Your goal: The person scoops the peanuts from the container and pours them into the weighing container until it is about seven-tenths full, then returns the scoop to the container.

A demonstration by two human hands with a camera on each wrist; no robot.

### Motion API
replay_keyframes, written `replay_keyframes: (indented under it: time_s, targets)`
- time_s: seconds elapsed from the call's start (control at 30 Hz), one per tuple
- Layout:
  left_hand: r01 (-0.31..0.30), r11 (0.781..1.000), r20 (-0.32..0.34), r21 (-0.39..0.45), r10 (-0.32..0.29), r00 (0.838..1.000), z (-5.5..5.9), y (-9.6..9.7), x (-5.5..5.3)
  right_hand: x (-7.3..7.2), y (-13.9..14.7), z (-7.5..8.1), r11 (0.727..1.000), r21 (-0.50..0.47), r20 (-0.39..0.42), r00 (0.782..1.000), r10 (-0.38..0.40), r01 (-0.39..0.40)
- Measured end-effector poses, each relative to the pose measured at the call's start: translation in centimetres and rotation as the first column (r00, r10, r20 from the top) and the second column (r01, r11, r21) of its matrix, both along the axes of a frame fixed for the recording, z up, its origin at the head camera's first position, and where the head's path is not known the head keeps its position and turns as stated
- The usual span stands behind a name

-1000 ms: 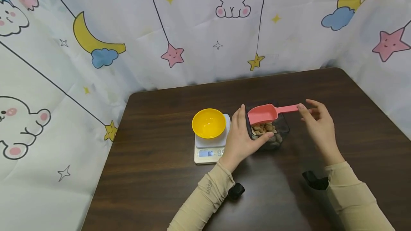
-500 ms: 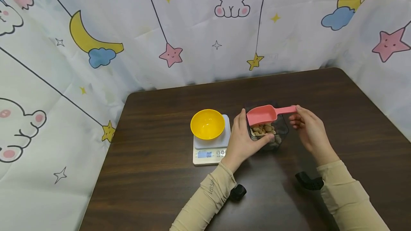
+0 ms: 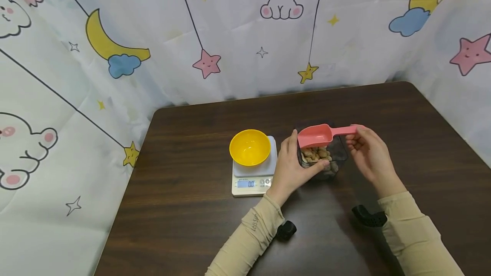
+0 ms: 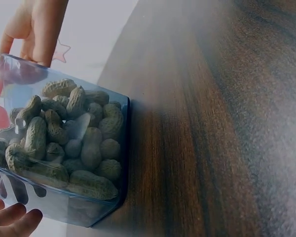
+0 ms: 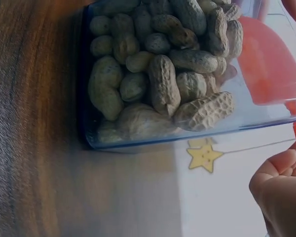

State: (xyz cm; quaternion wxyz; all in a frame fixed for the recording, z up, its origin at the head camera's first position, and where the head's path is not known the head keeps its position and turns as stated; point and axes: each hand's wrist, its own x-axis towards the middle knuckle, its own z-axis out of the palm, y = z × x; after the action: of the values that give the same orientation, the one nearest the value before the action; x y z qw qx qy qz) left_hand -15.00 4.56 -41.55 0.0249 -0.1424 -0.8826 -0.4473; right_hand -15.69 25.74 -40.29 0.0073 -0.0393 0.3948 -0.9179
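My left hand holds a clear plastic container, fingers along its left side and thumb across its front. Peanuts in their shells lie inside, showing large in both wrist views. Across the container's open top is a pink scoop, its bowl towards the left rim and its handle to the right. My right hand pinches the end of that handle between thumb and forefinger, the other fingers curled below. In the right wrist view, the scoop shows with no peanuts visible in it from that side.
Left of the container, a yellow bowl stands on a white kitchen scale reading 0.0. The dark wooden table reaches back to a printed cloth. Black wrist devices hang under both sleeves.
My right hand has come in leftward and its fingers have curled more closely at the scoop's handle. The scoop, container and left hand stay nearly where they were.
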Motion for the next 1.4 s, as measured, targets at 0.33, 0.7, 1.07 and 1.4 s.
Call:
replay_keyframes:
  time_s: [0.33, 0.7, 1.07, 1.4]
  targets:
    - [-0.003, 1.000, -0.023, -0.009, 0.003, 1.000, -0.1, 0.1, -0.2, -0.2, 0.6, 0.8, 0.998, -0.056, -0.118, 0.992, -0.038, 0.032]
    - [-0.003, 1.000, 0.005, -0.009, 0.003, 1.000, -0.1, 0.0, -0.4, 0.5, -0.6, 2.8, 0.854, 0.359, -0.394, 0.890, -0.227, 0.377]
    - [-0.011, 1.000, 0.014, -0.014, 0.011, 1.000, -0.2, 0.0, -0.4, 1.3, -1.4, 3.6, 0.366, 0.690, -0.596, 0.777, -0.202, 0.625]
    - [-0.002, 1.000, 0.020, -0.015, 0.002, 1.000, -0.2, 0.1, -0.1, 1.5, -2.0, 2.5, 0.156, 0.774, -0.593, 0.789, -0.161, 0.614]
